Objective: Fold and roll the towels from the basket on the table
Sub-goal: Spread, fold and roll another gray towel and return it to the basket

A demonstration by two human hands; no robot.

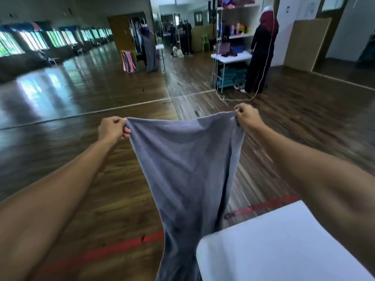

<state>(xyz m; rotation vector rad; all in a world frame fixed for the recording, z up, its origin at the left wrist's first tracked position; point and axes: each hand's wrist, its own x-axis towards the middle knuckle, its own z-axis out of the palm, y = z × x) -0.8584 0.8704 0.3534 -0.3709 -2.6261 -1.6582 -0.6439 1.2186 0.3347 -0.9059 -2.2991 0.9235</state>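
The grey towel (182, 169) is cut off below, its edge behind the desk (284, 240) (white); left grip (113, 128) and right grip (246, 116), arms outstretched, pinch its top corners.

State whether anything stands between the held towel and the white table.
Nothing visible does. The left hand and right hand pinch the towel by its top corners; it hangs just beside the table.

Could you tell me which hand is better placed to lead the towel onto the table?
The right hand, probably. Both hands pinch the towel by its top corners, but the white table lies at the lower right, beneath the right forearm; the left hand is out over floor.
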